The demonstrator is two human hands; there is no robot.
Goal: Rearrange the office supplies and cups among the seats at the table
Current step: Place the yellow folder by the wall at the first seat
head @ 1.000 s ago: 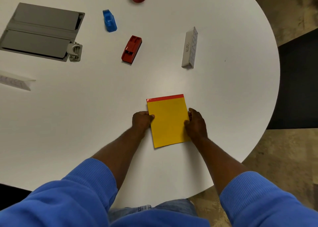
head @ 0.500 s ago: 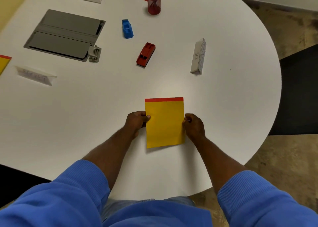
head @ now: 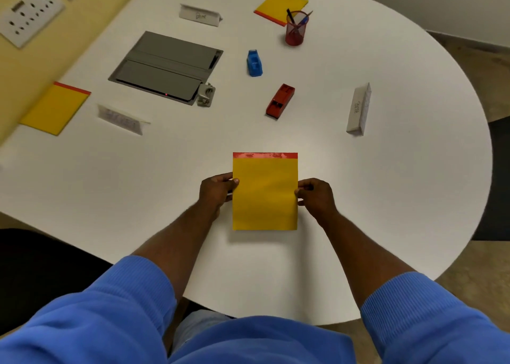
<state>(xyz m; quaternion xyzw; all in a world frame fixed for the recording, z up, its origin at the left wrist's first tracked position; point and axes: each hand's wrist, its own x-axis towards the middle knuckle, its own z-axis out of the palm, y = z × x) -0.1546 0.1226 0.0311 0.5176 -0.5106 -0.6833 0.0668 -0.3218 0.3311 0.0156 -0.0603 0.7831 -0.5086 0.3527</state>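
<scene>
A yellow notepad with a red top strip (head: pixel 265 192) is held just above the white round table (head: pixel 400 198), casting a shadow below it. My left hand (head: pixel 216 191) pinches its left edge and my right hand (head: pixel 314 195) pinches its right edge. Farther off lie a red stapler (head: pixel 280 101), a blue stapler (head: pixel 254 63) and a red mesh pen cup (head: pixel 295 31) with pens. Two more yellow notepads sit at the left (head: pixel 55 108) and the far side (head: pixel 281 5).
Folded white name cards stand at the right (head: pixel 358 109), the left (head: pixel 121 119) and the far side (head: pixel 200 14). A grey cable hatch (head: pixel 165 67) with a small grey object (head: pixel 205 94) beside it is set in the table. A yellow wall with sockets (head: pixel 27 13) is at the upper left.
The notepad has been straightened from a tilt and lifted slightly off the table, both hands holding its edges. The view has tilted up, showing more of the table's far side.
</scene>
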